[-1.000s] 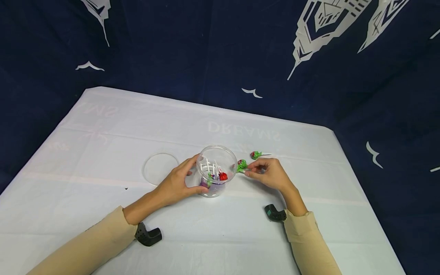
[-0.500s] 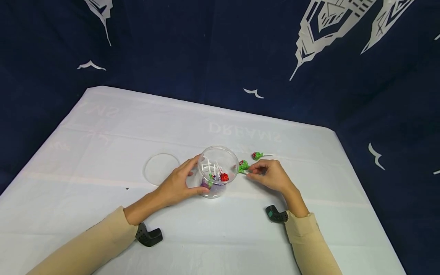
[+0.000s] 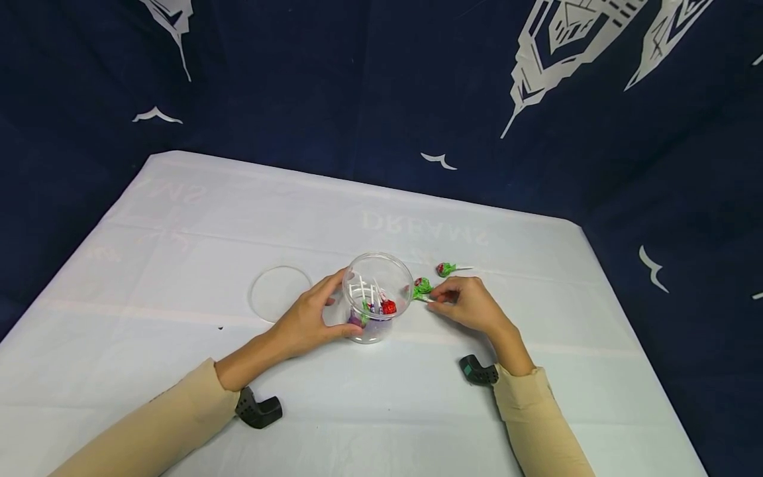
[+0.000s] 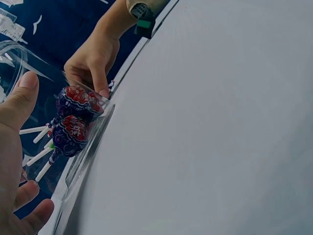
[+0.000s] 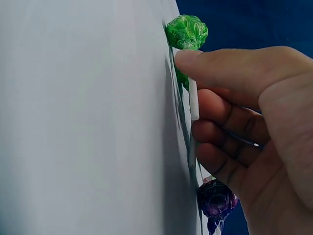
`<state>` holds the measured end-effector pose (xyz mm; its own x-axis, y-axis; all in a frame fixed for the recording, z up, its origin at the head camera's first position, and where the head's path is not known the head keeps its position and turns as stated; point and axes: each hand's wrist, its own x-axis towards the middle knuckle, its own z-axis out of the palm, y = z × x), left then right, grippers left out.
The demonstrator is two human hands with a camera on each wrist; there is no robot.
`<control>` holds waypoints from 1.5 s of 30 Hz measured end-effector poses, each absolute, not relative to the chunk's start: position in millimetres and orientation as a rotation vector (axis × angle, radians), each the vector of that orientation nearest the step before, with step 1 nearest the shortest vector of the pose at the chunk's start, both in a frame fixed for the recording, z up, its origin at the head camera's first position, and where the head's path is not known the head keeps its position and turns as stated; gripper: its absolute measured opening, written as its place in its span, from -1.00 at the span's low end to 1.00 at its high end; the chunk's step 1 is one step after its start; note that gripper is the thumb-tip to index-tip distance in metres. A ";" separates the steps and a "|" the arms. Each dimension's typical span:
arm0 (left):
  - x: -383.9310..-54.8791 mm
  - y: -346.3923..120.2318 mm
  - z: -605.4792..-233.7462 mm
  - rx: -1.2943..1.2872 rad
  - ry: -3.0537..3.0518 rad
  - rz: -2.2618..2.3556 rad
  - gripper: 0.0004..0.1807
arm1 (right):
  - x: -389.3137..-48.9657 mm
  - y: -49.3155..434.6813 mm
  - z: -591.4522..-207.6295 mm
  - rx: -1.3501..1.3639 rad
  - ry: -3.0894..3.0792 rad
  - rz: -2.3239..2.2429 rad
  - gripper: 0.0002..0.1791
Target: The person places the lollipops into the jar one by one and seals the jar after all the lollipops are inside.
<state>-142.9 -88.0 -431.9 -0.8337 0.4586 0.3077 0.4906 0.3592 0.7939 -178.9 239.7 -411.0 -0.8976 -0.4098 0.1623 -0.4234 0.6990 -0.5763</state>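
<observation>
My left hand (image 3: 310, 317) grips a clear round plastic tub (image 3: 367, 334) from its left side, thumb at the front. Inside lie several wrapped lollipops, among them a red one (image 3: 389, 307) and purple ones (image 4: 71, 137) with white sticks pointing up. To the right of the tub, my right hand (image 3: 467, 301) pinches a green-wrapped lollipop (image 5: 187, 30) near the table. Its thumb crosses the lollipop just under the head, and the white stick (image 5: 193, 100) runs down beside the fingers. Another green lollipop (image 3: 422, 285) lies close by these fingertips.
A further green lollipop (image 3: 445, 269) lies behind the right hand, stick to the right. Left of the tub rests a thin clear round lid (image 3: 256, 291). A purple lollipop (image 5: 217, 198) shows below the right fingers. Dark blue cloth (image 3: 298, 79) hangs behind the white table (image 3: 381, 411).
</observation>
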 end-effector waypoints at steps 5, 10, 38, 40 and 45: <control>-143.1 -87.8 -432.1 -0.895 -2.565 -1.516 0.08 | -179.4 239.2 -411.8 0.720 -2.884 0.949 -0.88; -143.0 -88.0 -432.2 -0.897 -2.561 -1.523 0.08 | -180.3 238.4 -411.9 0.746 -2.878 0.937 -0.90; -142.7 -87.5 -432.0 -0.885 -2.580 -1.509 0.08 | -177.0 238.1 -407.4 0.834 -2.801 1.035 -0.90; -143.0 -87.6 -432.4 -0.883 -2.580 -1.512 0.08 | -176.7 238.4 -406.4 0.830 -2.799 1.037 -0.89; -142.9 -88.0 -432.5 -0.885 -2.570 -1.518 0.08 | -176.9 239.6 -404.6 0.822 -2.794 1.032 -0.89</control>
<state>-142.9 -88.0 -432.5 -0.8382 0.4554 0.3000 0.4825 0.3631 0.7971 -176.9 239.6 -404.6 -0.8574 -0.4634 0.2240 -0.4977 0.6357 -0.5900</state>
